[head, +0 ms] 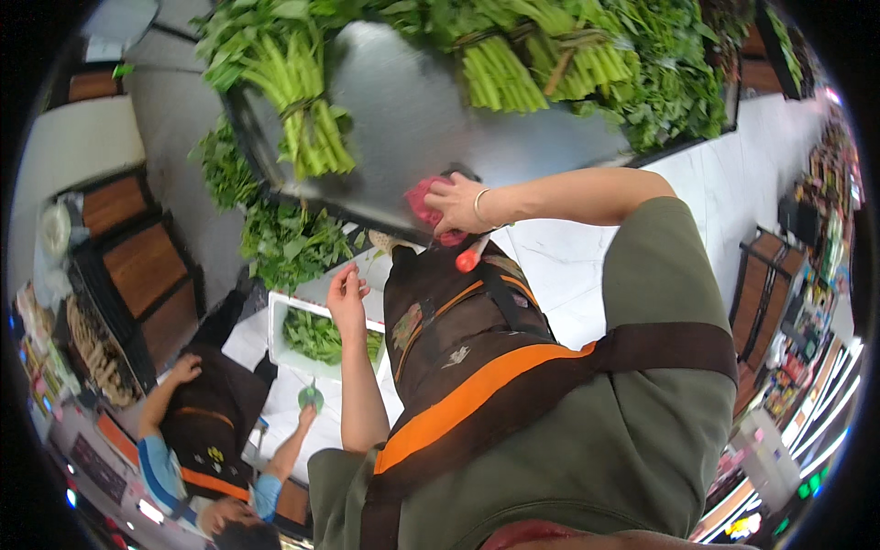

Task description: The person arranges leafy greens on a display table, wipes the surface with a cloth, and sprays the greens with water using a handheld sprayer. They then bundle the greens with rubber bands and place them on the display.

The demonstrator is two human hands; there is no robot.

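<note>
My right hand [462, 202], with a bangle at the wrist, holds a crumpled pink cloth [421, 198] against the front edge of a grey metal display surface [399, 89]. Just below that hand is a small red round object [467, 260] with a pale stem. My left hand [348, 292] is raised beside my brown apron [460, 344], fingers loosely bent, with nothing visible in it. A tied bunch of leafy green vegetables [306, 124] lies to the left on the metal surface. More tied bunches [502, 72] lie at the back right.
Below my left hand stands a white foam box [278, 330] with leafy greens. Loose greens [289, 247] hang along the surface's front left edge. At the lower left, another person [206, 419] in an apron holds a green round object [311, 397]. Wooden crates [144, 268] stand at the left.
</note>
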